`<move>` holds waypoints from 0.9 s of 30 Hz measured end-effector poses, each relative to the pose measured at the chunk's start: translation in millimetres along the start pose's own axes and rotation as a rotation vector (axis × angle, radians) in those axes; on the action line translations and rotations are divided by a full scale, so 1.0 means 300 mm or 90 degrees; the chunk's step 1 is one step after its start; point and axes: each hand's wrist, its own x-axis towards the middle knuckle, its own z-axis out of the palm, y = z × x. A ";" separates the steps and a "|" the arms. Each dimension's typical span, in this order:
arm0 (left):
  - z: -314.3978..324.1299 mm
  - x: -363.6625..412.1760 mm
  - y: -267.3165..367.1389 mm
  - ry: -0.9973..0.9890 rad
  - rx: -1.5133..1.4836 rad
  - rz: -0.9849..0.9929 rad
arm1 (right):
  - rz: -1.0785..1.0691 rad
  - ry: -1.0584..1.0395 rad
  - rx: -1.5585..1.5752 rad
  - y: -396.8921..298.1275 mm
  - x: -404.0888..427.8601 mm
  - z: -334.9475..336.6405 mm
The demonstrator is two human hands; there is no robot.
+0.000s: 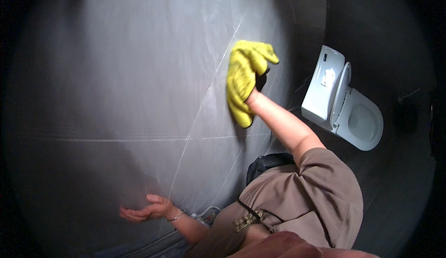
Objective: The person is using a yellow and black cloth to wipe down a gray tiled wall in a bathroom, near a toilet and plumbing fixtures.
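Observation:
A yellow fluffy cleaning cloth [240, 75] with dark edging lies pressed against the grey tiled wall [150, 84], beside a pale, slanting grout line. My right hand [253, 96] is under that cloth, covered by it down to the wrist, so the fingers are hidden. Lower down on the left, my left hand [155, 209] holds nothing, its thumb apart from the slightly curled fingers. It wears a thin bracelet [176, 216] at the wrist and is close to the wall; whether it touches cannot be told.
On the right stands a white toilet [364, 124] with its lid raised against the cistern [322, 87]. A black bag [268, 164] shows beside my brown top. Below my left forearm are a pale hose [210, 208] and a dark rail-like edge [156, 242].

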 end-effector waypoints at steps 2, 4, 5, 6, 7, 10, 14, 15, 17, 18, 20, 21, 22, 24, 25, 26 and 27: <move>0.001 0.004 0.007 -0.004 0.001 -0.009 | 0.004 0.008 -0.036 -0.066 0.023 0.174; -0.005 0.011 0.008 -0.006 0.006 -0.018 | 0.014 -0.022 -0.105 -0.159 0.056 0.274; -0.013 0.012 0.004 -0.008 0.021 -0.014 | 0.013 -0.026 -0.130 -0.208 0.072 0.307; 0.009 0.022 0.018 -0.011 0.013 -0.005 | -0.005 -0.045 -0.163 -0.260 0.054 0.375; 0.003 0.028 0.015 -0.011 0.021 -0.009 | -0.010 -0.052 -0.188 -0.298 0.066 0.404; 0.001 0.040 0.024 -0.010 0.023 0.007 | -0.046 -0.068 -0.253 -0.399 0.082 0.502; -0.001 0.044 0.040 -0.051 0.061 -0.024 | -0.087 -0.085 -0.323 -0.494 0.100 0.612; -0.005 0.046 0.038 -0.059 0.067 -0.029 | -0.093 -0.089 -0.337 -0.506 0.106 0.633; 0.004 0.034 0.022 -0.051 0.086 -0.020 | -0.101 -0.095 -0.359 -0.515 0.117 0.655; 0.004 0.029 0.014 -0.047 0.099 -0.005 | -0.104 -0.095 -0.370 -0.515 0.124 0.660; 0.008 0.017 0.007 -0.046 0.099 -0.019 | -0.106 -0.099 -0.387 -0.504 0.125 0.649; 0.012 0.012 0.011 -0.048 0.090 -0.027 | -0.109 -0.098 -0.395 -0.496 0.117 0.646; 0.013 0.010 0.012 -0.039 0.099 -0.042 | -0.105 -0.097 -0.400 -0.479 0.117 0.622; 0.006 0.006 0.004 -0.054 0.081 -0.030 | -0.094 -0.089 -0.406 -0.440 0.108 0.554; -0.002 0.007 0.001 -0.046 0.091 -0.045 | -0.081 -0.085 -0.405 -0.412 0.103 0.507; -0.010 0.011 0.002 -0.053 0.090 -0.043 | -0.068 -0.077 -0.402 -0.380 0.100 0.459; -0.015 0.016 0.006 -0.060 0.087 -0.040 | -0.045 -0.075 -0.399 -0.340 0.102 0.407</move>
